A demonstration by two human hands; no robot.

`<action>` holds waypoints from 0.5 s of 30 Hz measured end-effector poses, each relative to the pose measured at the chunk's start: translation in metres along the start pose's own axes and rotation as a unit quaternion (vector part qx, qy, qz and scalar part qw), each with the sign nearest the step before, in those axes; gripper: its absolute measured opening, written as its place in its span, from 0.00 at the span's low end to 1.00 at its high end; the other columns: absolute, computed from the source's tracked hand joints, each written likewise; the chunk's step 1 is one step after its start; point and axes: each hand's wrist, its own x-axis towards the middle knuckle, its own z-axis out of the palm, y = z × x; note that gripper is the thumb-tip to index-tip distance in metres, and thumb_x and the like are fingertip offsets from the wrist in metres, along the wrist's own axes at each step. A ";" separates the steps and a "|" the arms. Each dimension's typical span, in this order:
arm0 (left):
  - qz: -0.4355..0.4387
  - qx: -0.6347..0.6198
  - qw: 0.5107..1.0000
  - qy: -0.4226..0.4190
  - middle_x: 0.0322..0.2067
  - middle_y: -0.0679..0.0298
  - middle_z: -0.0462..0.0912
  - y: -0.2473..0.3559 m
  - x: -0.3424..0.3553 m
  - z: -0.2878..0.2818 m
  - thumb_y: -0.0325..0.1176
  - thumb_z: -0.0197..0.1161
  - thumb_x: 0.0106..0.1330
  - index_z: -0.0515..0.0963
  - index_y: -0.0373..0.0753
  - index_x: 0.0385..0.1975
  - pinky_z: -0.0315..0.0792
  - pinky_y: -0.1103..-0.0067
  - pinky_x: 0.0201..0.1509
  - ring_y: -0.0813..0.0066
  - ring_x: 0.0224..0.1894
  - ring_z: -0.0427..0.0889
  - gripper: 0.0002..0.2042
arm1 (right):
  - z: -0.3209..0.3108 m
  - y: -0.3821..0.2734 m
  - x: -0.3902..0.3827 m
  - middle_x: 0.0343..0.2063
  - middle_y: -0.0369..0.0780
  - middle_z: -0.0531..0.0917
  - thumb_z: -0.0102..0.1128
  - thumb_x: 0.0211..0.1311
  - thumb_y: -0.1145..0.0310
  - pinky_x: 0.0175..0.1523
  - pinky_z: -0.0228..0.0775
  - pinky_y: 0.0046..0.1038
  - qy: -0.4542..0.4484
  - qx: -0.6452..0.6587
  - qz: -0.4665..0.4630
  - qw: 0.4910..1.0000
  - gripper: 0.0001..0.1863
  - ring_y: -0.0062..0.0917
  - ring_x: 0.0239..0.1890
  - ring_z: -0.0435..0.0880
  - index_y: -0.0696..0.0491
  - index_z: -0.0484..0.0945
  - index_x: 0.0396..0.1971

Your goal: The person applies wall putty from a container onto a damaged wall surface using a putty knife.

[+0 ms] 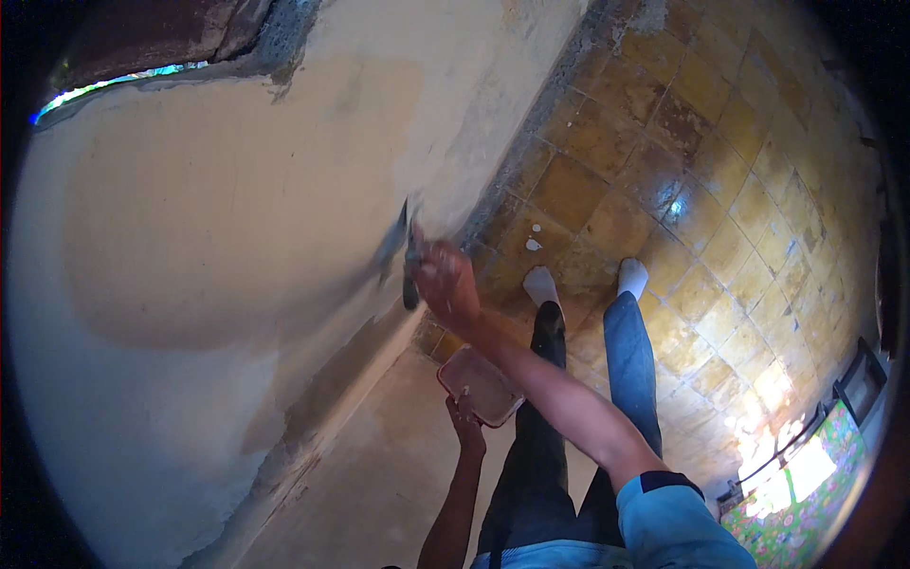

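My right hand [445, 284] is closed round the handle of a flat scraper or trowel [410, 266], whose blade meets the patchy, plastered wall [218, 209] just beside a darker shadow. Below it, my left hand [466, 427] grips a shallow red-rimmed container [479, 379] with pale material inside, held near my dark trousers. My right forearm crosses in front of part of the container.
Yellowish, worn floor tiles [607, 133] run along the wall's rough base, with white flecks by my socked feet [540, 284]. A dark frame and gap [133, 81] are at top left. At lower right are a flowered green surface [806, 503] and a dark-framed object [858, 379].
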 end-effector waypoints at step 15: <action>-0.005 -0.010 1.000 -0.010 0.50 0.55 0.69 -0.019 -0.001 0.001 0.46 0.54 0.73 0.60 0.38 0.57 0.75 0.68 0.53 0.64 0.53 0.75 0.22 | -0.018 0.001 0.034 0.32 0.47 0.81 0.63 0.54 0.80 0.40 0.78 0.31 0.033 0.024 0.024 0.999 0.29 0.33 0.31 0.82 0.57 0.74 0.60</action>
